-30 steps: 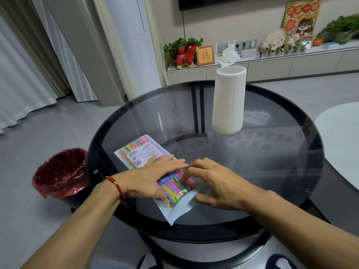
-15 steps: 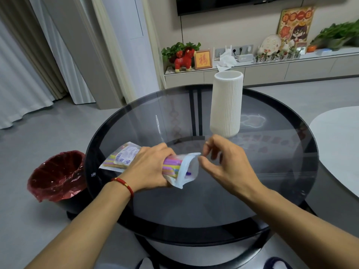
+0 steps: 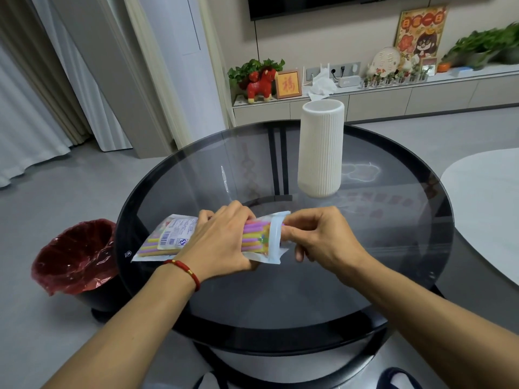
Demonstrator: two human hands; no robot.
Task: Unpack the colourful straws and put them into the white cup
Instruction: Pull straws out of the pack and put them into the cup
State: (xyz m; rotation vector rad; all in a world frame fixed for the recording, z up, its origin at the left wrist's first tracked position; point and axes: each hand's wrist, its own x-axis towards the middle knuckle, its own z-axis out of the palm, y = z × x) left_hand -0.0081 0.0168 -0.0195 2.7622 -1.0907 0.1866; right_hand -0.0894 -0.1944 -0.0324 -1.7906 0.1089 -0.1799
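Note:
A clear plastic pack of colourful straws (image 3: 171, 240) is held just above the round glass table (image 3: 393, 276), lying sideways. My left hand (image 3: 222, 242) wraps around the pack's middle. My right hand (image 3: 317, 237) pinches the pack's white sealed end (image 3: 275, 237) with thumb and fingers. Purple, yellow and green straws show through the plastic between my hands. The tall white ribbed cup (image 3: 321, 148) stands upright on the far side of the table, behind my right hand and apart from it.
A black bin with a red liner (image 3: 75, 259) stands on the floor left of the table. A white table edge (image 3: 488, 206) lies to the right. A low cabinet with plants and ornaments (image 3: 379, 99) runs along the back wall.
The pack has gone from lying flat on the glass to being held up off it. My left hand now grips its middle and my right hand has closed on the sealed end.

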